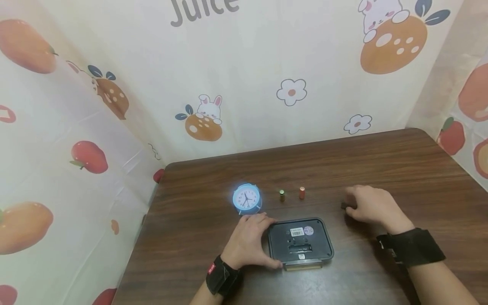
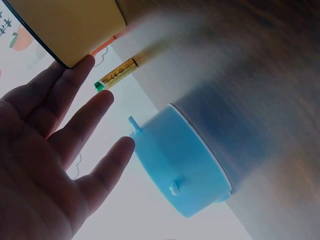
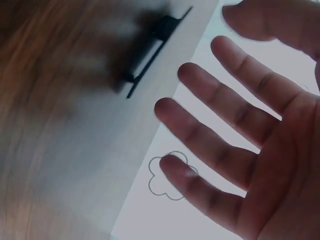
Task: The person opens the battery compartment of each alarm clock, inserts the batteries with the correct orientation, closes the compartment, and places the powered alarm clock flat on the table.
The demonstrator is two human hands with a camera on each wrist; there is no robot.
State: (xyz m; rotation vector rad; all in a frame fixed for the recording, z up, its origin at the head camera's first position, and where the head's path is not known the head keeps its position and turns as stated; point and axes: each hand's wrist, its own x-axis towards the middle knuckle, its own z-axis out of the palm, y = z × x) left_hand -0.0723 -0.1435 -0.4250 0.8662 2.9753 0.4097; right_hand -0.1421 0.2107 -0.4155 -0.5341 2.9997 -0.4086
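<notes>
A black rectangular device [image 1: 280, 237] lies on the table, its back with a label and an uncovered battery slot [image 1: 300, 248] facing up. My left hand [image 1: 248, 241] holds it at the left end, thumb at the front edge and a fingertip at the back corner. In the left wrist view the device's cream side [image 2: 75, 30] meets two fingertips, while the other fingers extend toward a blue alarm clock [image 2: 180, 155]. On the right, my right hand [image 1: 371, 205] hovers with spread fingers near a small black cover [image 3: 150, 47], which it does not grip.
Behind the device stand a green-topped gold battery [image 1: 282, 196] and an orange battery [image 1: 302, 193], both upright. The brown wooden table [image 1: 190, 254] is bordered by a fruit-and-rabbit patterned curtain [image 1: 248, 55] at the back and sides.
</notes>
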